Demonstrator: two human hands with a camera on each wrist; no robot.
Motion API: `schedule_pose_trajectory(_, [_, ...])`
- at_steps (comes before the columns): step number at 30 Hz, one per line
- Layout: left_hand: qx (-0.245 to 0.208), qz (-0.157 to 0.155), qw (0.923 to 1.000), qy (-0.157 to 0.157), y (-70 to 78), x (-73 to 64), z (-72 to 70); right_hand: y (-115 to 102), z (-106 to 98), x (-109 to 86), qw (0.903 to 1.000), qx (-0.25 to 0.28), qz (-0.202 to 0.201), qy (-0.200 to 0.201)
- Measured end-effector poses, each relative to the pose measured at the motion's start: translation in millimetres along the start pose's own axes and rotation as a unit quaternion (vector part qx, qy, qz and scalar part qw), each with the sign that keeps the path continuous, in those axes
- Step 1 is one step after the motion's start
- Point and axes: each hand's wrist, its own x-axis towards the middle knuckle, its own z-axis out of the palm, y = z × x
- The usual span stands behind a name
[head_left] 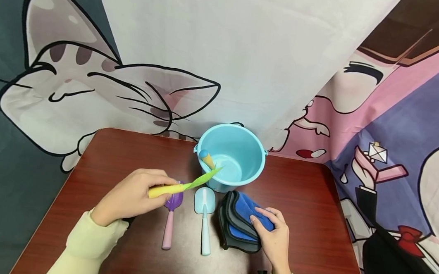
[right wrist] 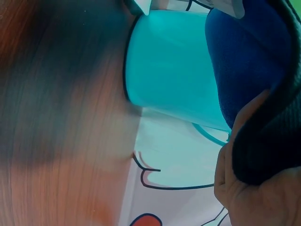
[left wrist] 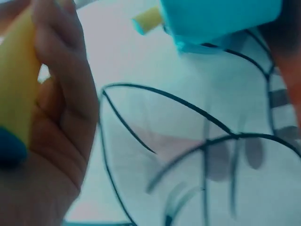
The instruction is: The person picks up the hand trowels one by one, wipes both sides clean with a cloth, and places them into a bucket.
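My left hand (head_left: 134, 195) pinches the yellow handle of a small hand trowel (head_left: 168, 189). Its thin green blade, seen nearly edge-on, points up and right across the rim of the light blue bucket (head_left: 231, 134). In the left wrist view that handle (left wrist: 16, 84) shows a blue end. A second yellow handle with a blue tip (head_left: 208, 158) leans inside the bucket. With thumb and fingers, my right hand (head_left: 274, 235) grips a folded blue and dark grey cloth (head_left: 239, 223) with black edging, in front of the bucket. The right wrist view shows the cloth (right wrist: 254, 56) beside the bucket.
A purple shovel with a pink handle (head_left: 167, 231) lies on the table (head_left: 309, 208), partly under my left hand. To its right lies a light blue shovel (head_left: 205, 219). Behind the table hangs a printed cloth backdrop (head_left: 245, 64), close to the bucket.
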Motion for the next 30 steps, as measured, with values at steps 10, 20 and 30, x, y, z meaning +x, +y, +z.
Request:
schedule_pose_trajectory(10, [0.139, -0.016, 0.9901, 0.000, 24.5, 61.5, 12.7, 1.4, 4.4, -1.3, 1.0000, -0.005, -0.002, 0.001])
schedule_pose_trajectory(20, [0.286, 0.082, 0.9546, 0.020, 18.5, 109.3, 42.6, 4.3, 7.3, -1.8, 0.9999, -0.010, -0.006, -0.001])
schedule_pose_trajectory(30, [0.378, 0.086, 0.9196, -0.061, 11.1, 134.4, 60.9, 5.2, 7.7, -1.8, 0.9998, -0.015, 0.010, -0.007])
